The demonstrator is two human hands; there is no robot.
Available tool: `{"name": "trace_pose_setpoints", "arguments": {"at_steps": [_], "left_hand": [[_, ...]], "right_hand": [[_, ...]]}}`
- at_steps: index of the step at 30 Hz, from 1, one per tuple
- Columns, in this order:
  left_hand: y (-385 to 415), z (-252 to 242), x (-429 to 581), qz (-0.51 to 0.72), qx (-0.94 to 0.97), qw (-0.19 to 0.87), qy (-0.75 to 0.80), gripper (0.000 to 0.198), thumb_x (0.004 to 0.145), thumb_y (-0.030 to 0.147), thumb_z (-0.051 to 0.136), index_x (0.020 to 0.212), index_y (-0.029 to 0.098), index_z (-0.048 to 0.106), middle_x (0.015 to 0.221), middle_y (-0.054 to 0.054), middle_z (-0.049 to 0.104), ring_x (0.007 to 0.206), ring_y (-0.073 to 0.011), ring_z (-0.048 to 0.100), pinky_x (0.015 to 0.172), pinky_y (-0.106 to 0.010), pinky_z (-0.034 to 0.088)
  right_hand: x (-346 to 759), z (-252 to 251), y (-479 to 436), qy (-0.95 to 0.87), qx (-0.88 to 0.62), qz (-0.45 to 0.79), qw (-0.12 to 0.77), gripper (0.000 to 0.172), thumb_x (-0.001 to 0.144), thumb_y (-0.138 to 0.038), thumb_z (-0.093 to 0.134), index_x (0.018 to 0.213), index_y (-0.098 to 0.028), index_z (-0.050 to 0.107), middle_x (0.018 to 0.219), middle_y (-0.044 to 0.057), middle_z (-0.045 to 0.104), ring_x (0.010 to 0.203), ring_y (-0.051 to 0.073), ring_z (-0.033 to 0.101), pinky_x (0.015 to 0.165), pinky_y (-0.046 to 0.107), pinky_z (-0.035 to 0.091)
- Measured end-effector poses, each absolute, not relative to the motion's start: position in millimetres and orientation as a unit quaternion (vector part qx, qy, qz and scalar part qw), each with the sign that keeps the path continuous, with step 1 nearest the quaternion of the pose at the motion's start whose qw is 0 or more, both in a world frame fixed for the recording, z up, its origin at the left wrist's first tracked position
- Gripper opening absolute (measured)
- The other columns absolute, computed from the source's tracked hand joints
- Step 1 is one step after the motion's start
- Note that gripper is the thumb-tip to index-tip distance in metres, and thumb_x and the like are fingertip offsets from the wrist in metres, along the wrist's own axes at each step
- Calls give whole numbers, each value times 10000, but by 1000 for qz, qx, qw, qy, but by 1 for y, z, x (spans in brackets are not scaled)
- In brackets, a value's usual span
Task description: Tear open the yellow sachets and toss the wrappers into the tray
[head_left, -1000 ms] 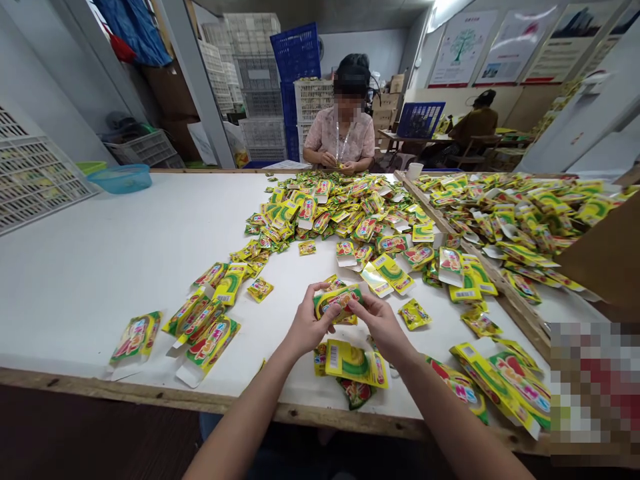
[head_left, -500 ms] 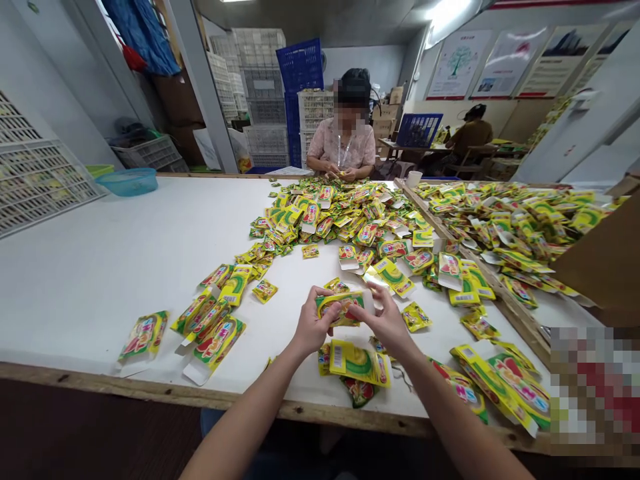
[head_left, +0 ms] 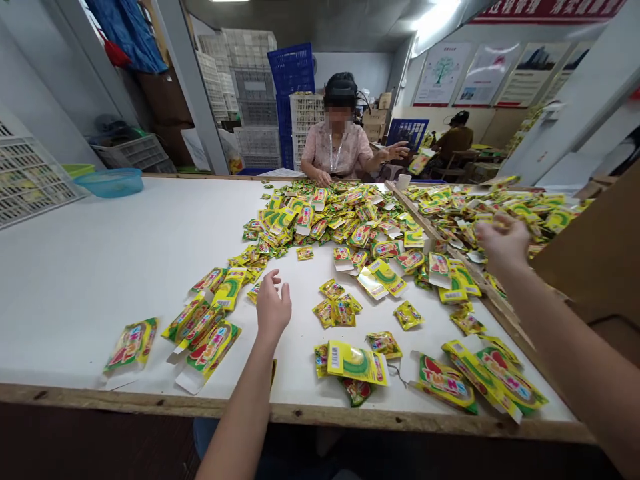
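Bright, fairly even indoor light, with glare from the ceiling lamp (head_left: 433, 23). Faint shadows on the white surface (head_left: 90, 280). Wide-angle bending at the edges tilts the partition (head_left: 590, 113); right hand (head_left: 503, 243) slightly soft.

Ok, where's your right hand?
In the head view, your right hand is raised at the far right, above the wooden rail, beside the heap of yellow sachets.

Glossy yellow-green sachets (head_left: 357, 363), red-printed, some barcoded, lying flat, scattered in loose heaps

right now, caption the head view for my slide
Left hand open near yellow sachets on a white table, right hand curled above the pile beyond a wooden rail
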State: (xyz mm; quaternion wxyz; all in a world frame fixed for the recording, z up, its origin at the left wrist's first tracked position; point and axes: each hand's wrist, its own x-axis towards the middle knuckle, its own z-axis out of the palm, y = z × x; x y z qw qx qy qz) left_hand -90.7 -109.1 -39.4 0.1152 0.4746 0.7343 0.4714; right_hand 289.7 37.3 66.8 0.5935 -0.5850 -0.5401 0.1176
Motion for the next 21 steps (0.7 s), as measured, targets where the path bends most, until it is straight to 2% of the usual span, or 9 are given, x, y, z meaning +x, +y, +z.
{"name": "trace_pose_setpoints", "arguments": {"at_steps": [3, 5, 8, 10, 12, 15, 19, 21], "left_hand": [[-106, -48, -85, 378, 564, 98, 728, 317, 837, 197, 409, 1132, 150, 513, 1104, -130, 575, 1064, -245, 540, 948, -416, 418], [-105, -56, -67, 315, 652, 126, 678, 376, 851, 225, 421, 1216, 161, 485, 1241, -132, 523, 1162, -245, 489, 999, -410, 387], [-106, -64, -36, 197, 744, 186, 611, 536, 846, 342, 493, 1357, 233, 374, 1449, -111, 341, 1324, -285, 324, 1071, -465, 292], [-108, -64, -23, 124, 759, 207, 604, 601, 826, 398, 529, 1383, 271, 344, 1508, -99, 234, 1367, -332, 231, 1087, -531, 220], [-111, -60, -20, 87, 752, 226, 613, 619, 819, 441, 526, 1388, 283, 339, 1523, -100, 189, 1374, -365, 193, 1076, -574, 198], [-107, -51, -36, 96, 738, 234, 626, 646, 825, 475, 498, 1407, 275, 297, 1520, -116, 191, 1378, -363, 183, 1071, -573, 208], [-74, -43, -79, 138, 706, 179, 671, 611, 831, 419, 491, 1382, 208, 332, 1457, -132, 343, 1348, -272, 302, 1089, -453, 250], [-47, -42, -103, 143, 653, 155, 728, 616, 824, 404, 494, 1362, 142, 348, 1415, -167, 396, 1319, -275, 347, 1073, -429, 278]], "right_hand": [[260, 40, 20, -551, -575, 186, 575, 266, 677, -382, 663, 817, -159, 628, 718, 88, 653, 598, 180, 626, 582, 352, 519], [234, 28, 9, -590, -547, 209, 555, 225, 668, -339, 658, 794, -152, 651, 676, 56, 666, 604, 175, 638, 603, 332, 527], [200, 22, 3, -661, -525, 187, 502, 200, 721, -296, 595, 828, -142, 667, 723, 63, 695, 646, 178, 651, 635, 319, 525], [180, 20, 5, -715, -523, 168, 432, 204, 770, -269, 543, 866, -139, 668, 790, 75, 709, 691, 175, 657, 665, 310, 523], [162, 18, 12, -758, -513, 162, 369, 208, 794, -240, 522, 902, -138, 667, 846, 80, 715, 734, 173, 659, 695, 303, 521], [139, 12, 27, -791, -495, 154, 326, 194, 798, -197, 531, 920, -142, 671, 913, 89, 711, 828, 191, 656, 764, 318, 507], [109, 2, 52, -839, -457, 146, 255, 218, 831, -177, 510, 981, -156, 667, 1025, 93, 687, 964, 206, 625, 869, 333, 463], [90, -6, 66, -865, -432, 151, 207, 217, 827, -181, 533, 1000, -173, 665, 1080, 81, 671, 1017, 198, 605, 910, 305, 437]]}}
